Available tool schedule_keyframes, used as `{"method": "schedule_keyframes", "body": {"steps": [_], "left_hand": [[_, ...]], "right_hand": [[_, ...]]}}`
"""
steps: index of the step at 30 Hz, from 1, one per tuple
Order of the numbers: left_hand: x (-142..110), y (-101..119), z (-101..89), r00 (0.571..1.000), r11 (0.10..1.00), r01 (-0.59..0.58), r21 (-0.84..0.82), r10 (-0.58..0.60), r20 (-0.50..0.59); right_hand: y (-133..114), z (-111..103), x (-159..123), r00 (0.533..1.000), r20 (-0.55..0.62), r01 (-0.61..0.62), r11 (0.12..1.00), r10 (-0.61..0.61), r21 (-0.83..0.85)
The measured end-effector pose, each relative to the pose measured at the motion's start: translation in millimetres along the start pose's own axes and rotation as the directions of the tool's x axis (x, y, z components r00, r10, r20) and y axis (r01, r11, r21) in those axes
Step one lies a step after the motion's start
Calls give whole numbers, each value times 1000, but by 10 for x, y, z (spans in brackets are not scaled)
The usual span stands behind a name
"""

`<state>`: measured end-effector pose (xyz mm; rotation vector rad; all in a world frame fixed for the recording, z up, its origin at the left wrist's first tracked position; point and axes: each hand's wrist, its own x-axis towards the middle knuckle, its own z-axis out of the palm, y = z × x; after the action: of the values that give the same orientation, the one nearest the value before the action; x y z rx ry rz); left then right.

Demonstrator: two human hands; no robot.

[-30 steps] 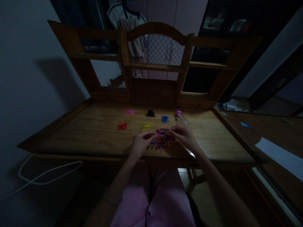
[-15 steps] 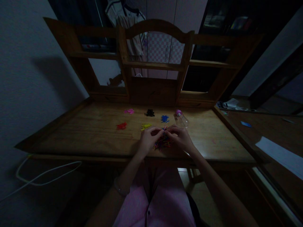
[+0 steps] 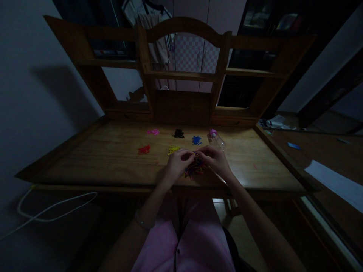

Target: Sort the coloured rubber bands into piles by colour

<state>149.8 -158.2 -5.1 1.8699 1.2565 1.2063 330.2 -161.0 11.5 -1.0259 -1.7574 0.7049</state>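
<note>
A heap of small mixed-colour bands lies near the front edge of a wooden desk. My left hand and my right hand rest over the heap, fingertips pinched together above it. What the fingers hold is too small and dark to name. Beyond the heap lie sorted little piles: red, pink, yellow, black and blue.
A small clear bottle with a pink cap lies just behind my right hand. A wooden hutch with shelves rises at the desk's back. A white cable loops on the floor at left. White paper lies at right.
Both hands have come together over the mixed heap, from its two sides to a meeting of the fingertips above it. The view has shifted slightly upward.
</note>
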Motion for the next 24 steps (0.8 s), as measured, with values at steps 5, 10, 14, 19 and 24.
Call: {"method": "schedule_keyframes", "body": {"steps": [5,10,14,19,24], "left_hand": [[119,-170,-288,995,991,50,125,-38,-95],[321,-416,-652,999,898,-35,439,21,37],[380,-503,-772,992,862,-80,500,17,129],[338,-490,-837,995,882,-50,469,6,96],[228,-489,-793,995,879,-82,469,45,90]], "right_hand": [[42,-104,-5,999,-4,-36,995,36,-90],[65,-130,-22,997,74,18,964,2,-266],[43,-111,8,998,56,32,954,-16,-299],[-3,-160,80,999,35,27,967,-19,-255],[-12,-203,131,997,6,-80,985,82,-152]]}}
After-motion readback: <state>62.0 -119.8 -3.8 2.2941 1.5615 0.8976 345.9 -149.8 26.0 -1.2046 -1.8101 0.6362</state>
